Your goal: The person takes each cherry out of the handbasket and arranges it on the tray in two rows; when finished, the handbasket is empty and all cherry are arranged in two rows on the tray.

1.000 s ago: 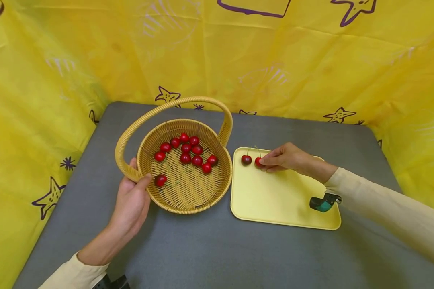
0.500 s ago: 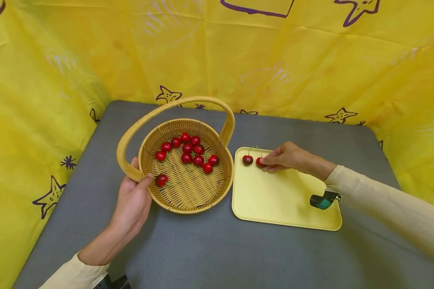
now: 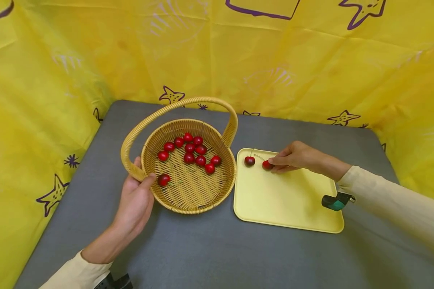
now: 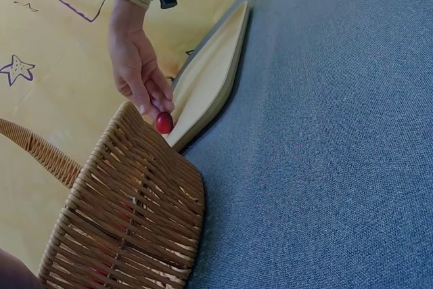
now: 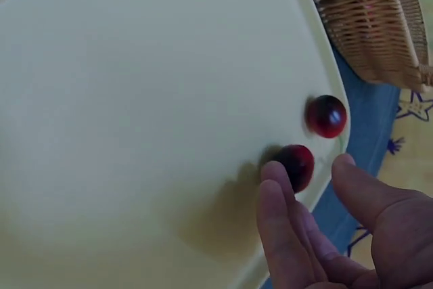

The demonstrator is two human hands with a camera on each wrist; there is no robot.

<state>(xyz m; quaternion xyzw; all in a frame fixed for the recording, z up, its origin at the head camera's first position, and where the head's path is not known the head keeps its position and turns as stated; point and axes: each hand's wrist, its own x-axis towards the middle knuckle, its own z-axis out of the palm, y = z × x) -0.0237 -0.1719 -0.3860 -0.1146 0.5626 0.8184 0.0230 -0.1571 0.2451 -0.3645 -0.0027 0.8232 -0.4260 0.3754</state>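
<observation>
A woven basket point(image 3: 188, 188) with an arched handle point(image 3: 173, 105) holds several red cherries point(image 3: 195, 154). My left hand point(image 3: 139, 188) grips its near-left rim at the handle's base, thumb over the edge. To its right lies a pale yellow tray point(image 3: 289, 200). A dark cherry point(image 3: 249, 161) sits at the tray's far left corner, also in the right wrist view point(image 5: 327, 116). A second red cherry point(image 3: 267, 164) lies beside it. My right hand point(image 3: 273, 163) rests on the tray, its fingertips point(image 5: 274, 175) touching that cherry point(image 5: 298, 162), the thumb point(image 5: 348, 170) apart from it.
The grey table point(image 3: 209, 249) is walled by yellow star-printed cloth point(image 3: 58, 80) at the back and on both sides. A teal wrist device point(image 3: 334, 202) hangs over the tray's right edge. The basket wall point(image 4: 135, 221) fills the lower left of the left wrist view.
My right hand and the red cherry at its fingertips have slid a little to the right, away from the dark cherry. The left hand and the basket have stayed put.
</observation>
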